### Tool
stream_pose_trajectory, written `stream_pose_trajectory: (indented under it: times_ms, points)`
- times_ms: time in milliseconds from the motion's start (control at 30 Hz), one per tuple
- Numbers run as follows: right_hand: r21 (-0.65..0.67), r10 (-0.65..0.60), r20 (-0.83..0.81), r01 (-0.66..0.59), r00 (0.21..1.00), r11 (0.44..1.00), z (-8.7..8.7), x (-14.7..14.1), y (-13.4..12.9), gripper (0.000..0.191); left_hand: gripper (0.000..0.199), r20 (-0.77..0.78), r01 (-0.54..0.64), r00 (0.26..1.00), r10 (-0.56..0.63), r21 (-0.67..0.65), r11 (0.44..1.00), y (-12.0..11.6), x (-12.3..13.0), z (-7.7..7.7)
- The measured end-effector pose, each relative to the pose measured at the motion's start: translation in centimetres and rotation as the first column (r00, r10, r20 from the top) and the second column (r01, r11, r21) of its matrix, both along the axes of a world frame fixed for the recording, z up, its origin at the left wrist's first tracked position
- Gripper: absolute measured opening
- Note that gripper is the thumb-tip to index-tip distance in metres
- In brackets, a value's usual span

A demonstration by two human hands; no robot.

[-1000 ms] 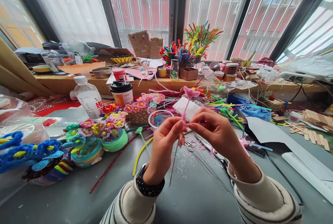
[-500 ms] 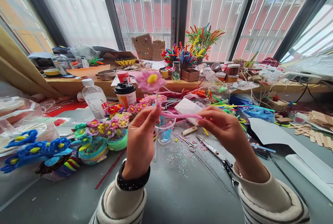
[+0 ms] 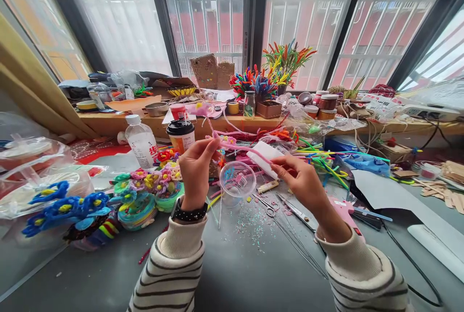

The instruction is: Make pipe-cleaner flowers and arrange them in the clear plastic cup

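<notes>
Between finger and thumb, my left hand [image 3: 195, 171] pinches the stem of a pink pipe-cleaner flower [image 3: 200, 109] with a yellow centre. The blurred flower tilts away above the fingertips. From that pinch a fuzzy pink pipe cleaner [image 3: 246, 148] stretches rightward and slightly down. My right hand [image 3: 300, 181] is closed on its other end. Below the strand stands a clear plastic cup [image 3: 237, 181], with a white piece [image 3: 264, 159] behind it.
Several pipe-cleaner flower pots [image 3: 136, 208] stand at left, near a bottle [image 3: 140, 142] and a coffee cup [image 3: 181, 135]. Scissors [image 3: 295, 209], thin wires [image 3: 299, 242] and scattered glitter [image 3: 252, 227] lie in front. A pink glue gun [image 3: 342, 208] rests behind my right wrist.
The flower has tipped back and left, and is now more blurred. The pink strand, level before, slopes down toward my right hand. The whole view has shifted a little.
</notes>
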State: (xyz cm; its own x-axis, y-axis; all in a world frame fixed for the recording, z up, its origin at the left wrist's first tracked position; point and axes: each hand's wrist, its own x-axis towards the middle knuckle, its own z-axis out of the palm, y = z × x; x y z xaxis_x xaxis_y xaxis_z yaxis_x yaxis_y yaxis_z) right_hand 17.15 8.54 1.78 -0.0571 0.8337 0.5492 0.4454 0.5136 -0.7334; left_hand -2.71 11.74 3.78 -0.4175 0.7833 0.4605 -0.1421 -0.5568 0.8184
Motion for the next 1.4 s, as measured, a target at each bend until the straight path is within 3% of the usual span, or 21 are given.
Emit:
stream_pose_trajectory:
  times_ms: [267, 467, 567, 667, 833, 1200, 1400]
  points:
    - [-0.129, 0.012, -0.089, -0.023, 0.996, 0.991, -2.7, -2.3, 1.2, 0.028, 0.019, -0.09, -0.044, 0.995, 0.04, -0.043, 0.998, 1.6, -0.2, -1.4]
    - [-0.172, 0.068, -0.11, -0.086, 0.992, 0.981, -4.1, -3.5, 1.8, 0.029, 0.02, -0.323, -0.176, 0.932, 0.163, -0.011, 0.984, 2.1, -1.1, -2.6]
    - [-0.205, 0.037, -0.129, -0.063, 0.991, 0.977, -4.1, -3.3, 1.9, 0.03, 0.02, -0.365, -0.144, 0.924, 0.114, -0.057, 0.988, 2.4, -1.7, -3.7]
    - [-0.215, -0.013, -0.105, -0.01, 0.994, 0.977, -4.3, -2.9, 2.2, 0.033, 0.021, -0.335, -0.076, 0.942, 0.024, -0.143, 0.987, 2.4, -2.1, -4.9]
    - [-0.207, 0.02, -0.102, -0.041, 0.995, 0.978, -5.1, -2.6, 2.7, 0.035, 0.024, -0.251, 0.015, 0.965, -0.075, -0.231, 0.973, 2.2, -2.2, -6.1]
    - [-0.262, -0.007, -0.045, -0.005, 0.999, 0.965, -5.6, -2.7, 3.1, 0.028, 0.027, -0.041, 0.19, 0.975, -0.217, -0.344, 0.92, 2.0, -2.1, -6.6]
    - [-0.264, 0.006, 0.159, 0.037, 0.987, 0.964, -5.3, -2.2, 3.1, 0.025, 0.035, -0.018, 0.229, 0.967, -0.253, -0.366, 0.902, 1.9, -2.3, -6.8]
